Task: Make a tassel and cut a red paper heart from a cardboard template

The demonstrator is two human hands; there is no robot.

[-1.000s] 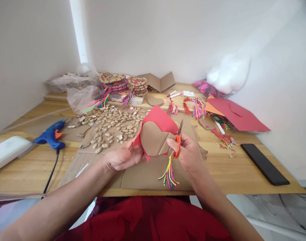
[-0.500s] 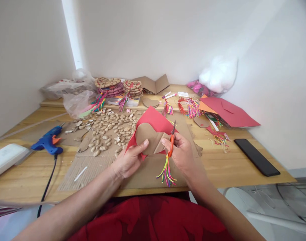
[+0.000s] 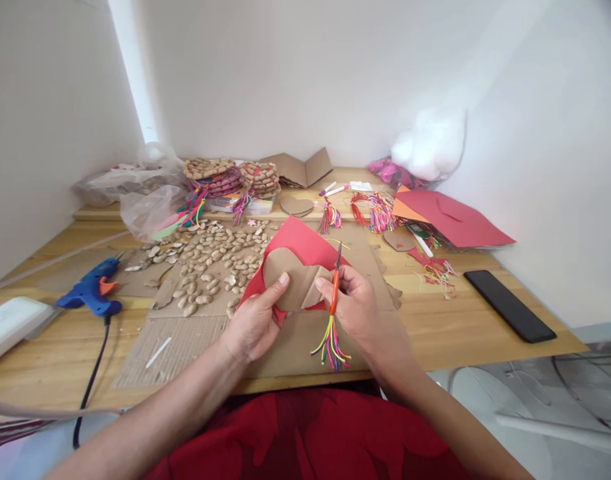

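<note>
My left hand (image 3: 259,319) pinches a brown cardboard heart (image 3: 285,273) together with red paper (image 3: 305,240) lying behind it, thumb on the cardboard. At the heart's creased right side, the thumb and fingers of my right hand (image 3: 349,297) hold its edge. That same hand keeps small orange-handled scissors (image 3: 335,283), blades pointing up beside the red paper. A multicoloured string tassel (image 3: 330,347) hangs just below the scissors' handles; where it is fastened is hidden.
Loose peanuts (image 3: 220,257) cover the cardboard sheet left of centre. A blue glue gun (image 3: 93,287) with its cord lies farther left. Stacked peanut coasters (image 3: 258,177), more tassels (image 3: 380,210) and red sheets (image 3: 455,217) stand behind. A black phone (image 3: 508,307) lies at right.
The scissors have turned more upright in my right hand. Both hands and the heart sit slightly farther left in view, and the whole view has shifted a little. Both grips are unchanged.
</note>
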